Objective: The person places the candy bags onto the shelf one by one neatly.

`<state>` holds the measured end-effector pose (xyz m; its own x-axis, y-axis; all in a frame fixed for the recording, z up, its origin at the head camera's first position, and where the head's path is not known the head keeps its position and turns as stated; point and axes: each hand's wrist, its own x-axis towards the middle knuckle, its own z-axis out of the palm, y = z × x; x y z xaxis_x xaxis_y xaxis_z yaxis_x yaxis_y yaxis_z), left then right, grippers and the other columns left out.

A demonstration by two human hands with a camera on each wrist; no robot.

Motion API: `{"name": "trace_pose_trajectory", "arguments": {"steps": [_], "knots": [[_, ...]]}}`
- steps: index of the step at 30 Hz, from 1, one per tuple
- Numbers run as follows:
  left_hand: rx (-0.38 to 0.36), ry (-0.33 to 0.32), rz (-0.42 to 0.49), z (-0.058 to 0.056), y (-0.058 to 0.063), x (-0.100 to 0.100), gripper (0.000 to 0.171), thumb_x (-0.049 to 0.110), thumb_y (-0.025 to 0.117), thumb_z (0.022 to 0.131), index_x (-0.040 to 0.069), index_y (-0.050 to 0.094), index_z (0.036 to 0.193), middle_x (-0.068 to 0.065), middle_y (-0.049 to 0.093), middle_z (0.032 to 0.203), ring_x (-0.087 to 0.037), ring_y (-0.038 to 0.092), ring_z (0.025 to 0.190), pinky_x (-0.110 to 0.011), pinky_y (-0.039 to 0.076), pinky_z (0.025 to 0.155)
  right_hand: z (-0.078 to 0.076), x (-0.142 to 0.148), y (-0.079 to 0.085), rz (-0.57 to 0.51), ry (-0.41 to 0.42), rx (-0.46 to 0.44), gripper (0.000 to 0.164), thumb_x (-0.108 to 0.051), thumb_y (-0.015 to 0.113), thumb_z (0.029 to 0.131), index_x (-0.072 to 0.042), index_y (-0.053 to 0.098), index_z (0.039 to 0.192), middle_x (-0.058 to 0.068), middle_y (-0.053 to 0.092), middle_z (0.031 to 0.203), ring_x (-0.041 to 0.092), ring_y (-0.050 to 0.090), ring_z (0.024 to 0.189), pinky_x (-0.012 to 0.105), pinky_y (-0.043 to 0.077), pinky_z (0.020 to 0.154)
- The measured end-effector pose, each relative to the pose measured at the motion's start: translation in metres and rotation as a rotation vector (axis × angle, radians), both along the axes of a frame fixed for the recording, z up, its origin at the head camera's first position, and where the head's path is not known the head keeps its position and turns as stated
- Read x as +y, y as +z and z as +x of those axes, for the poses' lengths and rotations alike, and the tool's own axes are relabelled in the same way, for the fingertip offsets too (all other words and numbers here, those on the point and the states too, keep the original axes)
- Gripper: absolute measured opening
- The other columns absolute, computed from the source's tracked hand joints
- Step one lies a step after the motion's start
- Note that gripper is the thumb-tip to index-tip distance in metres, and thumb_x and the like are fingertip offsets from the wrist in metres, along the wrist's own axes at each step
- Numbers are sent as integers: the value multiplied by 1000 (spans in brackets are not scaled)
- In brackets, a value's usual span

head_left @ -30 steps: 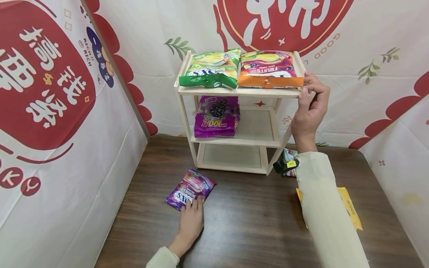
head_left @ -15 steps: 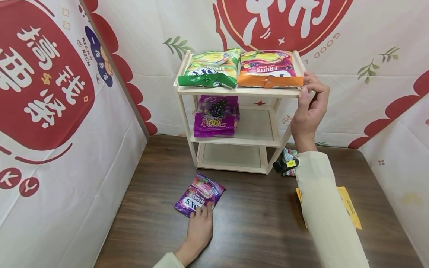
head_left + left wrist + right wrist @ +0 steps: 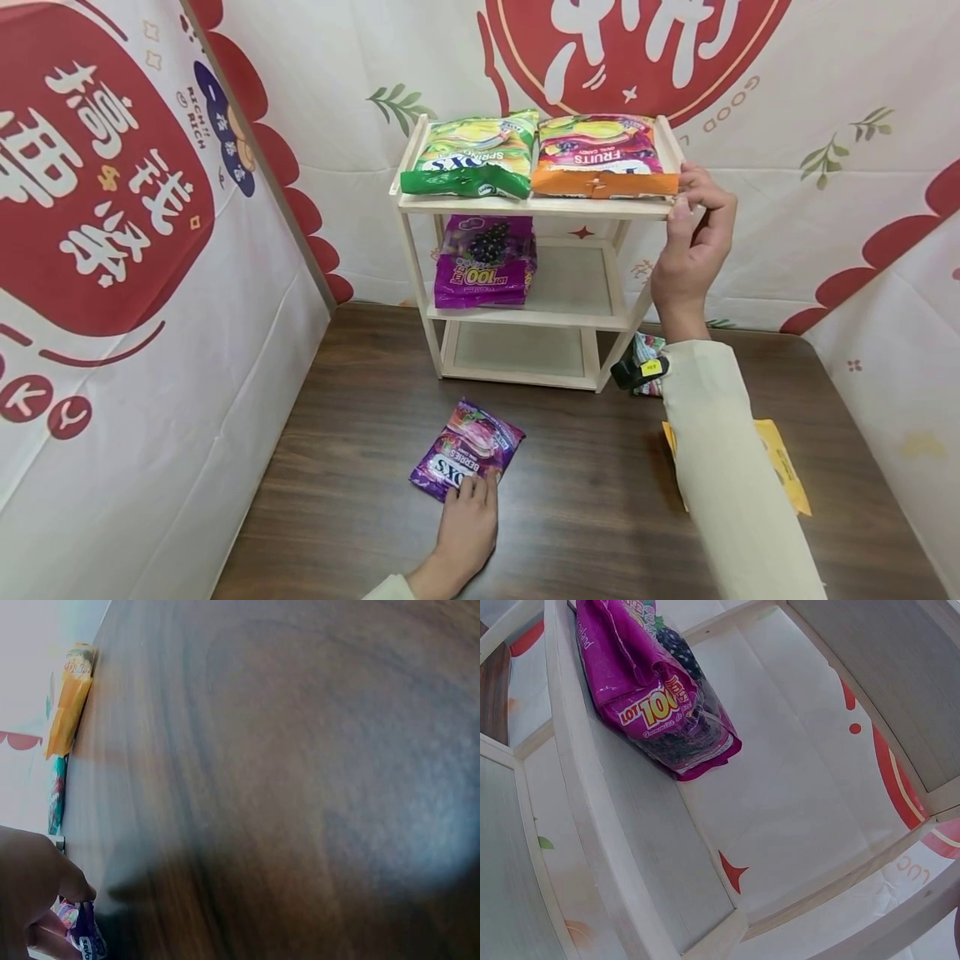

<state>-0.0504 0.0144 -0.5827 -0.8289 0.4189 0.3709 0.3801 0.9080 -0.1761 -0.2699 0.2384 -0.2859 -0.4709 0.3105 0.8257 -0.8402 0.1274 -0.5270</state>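
Note:
On the table lies a purple candy bag (image 3: 471, 442) lettered "BERRIES", in front of the shelf. My left hand (image 3: 468, 533) pinches its near edge; the left wrist view shows the thumb and fingers of the left hand (image 3: 34, 892) at the bag (image 3: 88, 934). With the right hand (image 3: 693, 262) I grip the upper right corner of a small pale wooden shelf (image 3: 528, 318), thumb at the front. A green candy bag (image 3: 476, 154) and an orange-edged candy bag (image 3: 600, 158) lie side by side on its top tier. A purple gummies bag (image 3: 483, 262) leans at the middle tier's left.
Right of the shelf, a small patterned packet (image 3: 648, 375) is partly hidden by the wrist camera. A yellow packet (image 3: 783, 467) lies partly under the right sleeve. White printed cloth walls (image 3: 337, 225) enclose the brown table (image 3: 330, 467) at the back and sides.
The left hand has dragged the purple berries bag to the right and nearer the person across the table. My right hand stays at the shelf corner.

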Motion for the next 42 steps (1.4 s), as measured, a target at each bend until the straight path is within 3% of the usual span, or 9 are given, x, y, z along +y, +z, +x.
{"name": "trace_pose_trajectory", "arguments": {"steps": [4, 10, 16, 20, 26, 31, 34, 39, 42], "knots": [[-10, -3, 10, 1, 0, 2, 50, 26, 61, 78, 1, 64, 121, -10, 64, 96, -25, 52, 84, -34, 41, 57, 0, 1, 0, -12, 3, 6, 13, -9, 44, 86, -8, 54, 95, 7, 56, 113, 31, 42, 126, 39, 33, 107], [-44, 16, 107, -4, 2, 0, 53, 37, 73, 75, 7, 66, 117, -6, 62, 92, -23, 53, 82, -35, 42, 58, -1, 1, -1, -19, 14, 8, 13, -9, 45, 86, -7, 54, 95, 12, 56, 113, 30, 43, 126, 40, 33, 107], [-51, 7, 222, -12, 11, -10, 30, 33, 72, 78, 15, 69, 103, -3, 62, 86, -22, 53, 76, -35, 44, 57, 0, 1, -3, -5, 10, 4, 13, -10, 46, 86, -8, 54, 96, 21, 53, 116, 29, 43, 126, 40, 33, 107], [-51, 2, 266, -21, 18, -19, 27, 30, 71, 80, 15, 70, 103, -3, 64, 88, -23, 56, 80, -37, 47, 61, 0, 2, -4, -1, -4, 0, 13, -11, 45, 86, -8, 54, 96, 22, 53, 116, 29, 43, 126, 40, 34, 107], [-99, 33, 382, -33, 27, -36, 36, 25, 73, 80, 11, 67, 112, -7, 61, 100, -26, 56, 93, -42, 50, 71, 1, 3, -4, 6, -1, -1, 13, -11, 46, 86, -8, 54, 97, 22, 53, 116, 29, 43, 126, 40, 34, 107], [-149, 75, 503, -36, 21, -49, 53, 23, 79, 75, 6, 61, 122, -14, 55, 109, -30, 53, 97, -45, 49, 71, 0, 2, -4, 14, 2, 1, 14, -11, 46, 86, -8, 54, 97, 23, 53, 116, 29, 43, 126, 40, 33, 107], [-180, 121, 531, -37, 16, -55, 66, 27, 82, 72, 4, 55, 128, -20, 52, 112, -34, 51, 97, -47, 49, 68, 0, 2, -3, 12, 2, 4, 13, -11, 46, 87, -8, 54, 96, 23, 53, 116, 29, 43, 126, 40, 33, 107], [-322, 196, 573, -37, 12, -60, 80, 34, 84, 70, 4, 48, 135, -19, 47, 112, -33, 47, 98, -48, 47, 72, 0, 2, -1, -1, 16, 17, 13, -9, 45, 87, -4, 53, 95, 17, 55, 114, 32, 43, 126, 41, 33, 107], [-342, 207, 589, -36, 10, -59, 84, 35, 85, 68, 5, 48, 137, -17, 47, 110, -31, 46, 96, -46, 46, 72, -1, 2, 0, -1, 23, 20, 12, -8, 45, 87, -3, 53, 94, 21, 54, 115, 33, 42, 126, 41, 33, 107]]}}
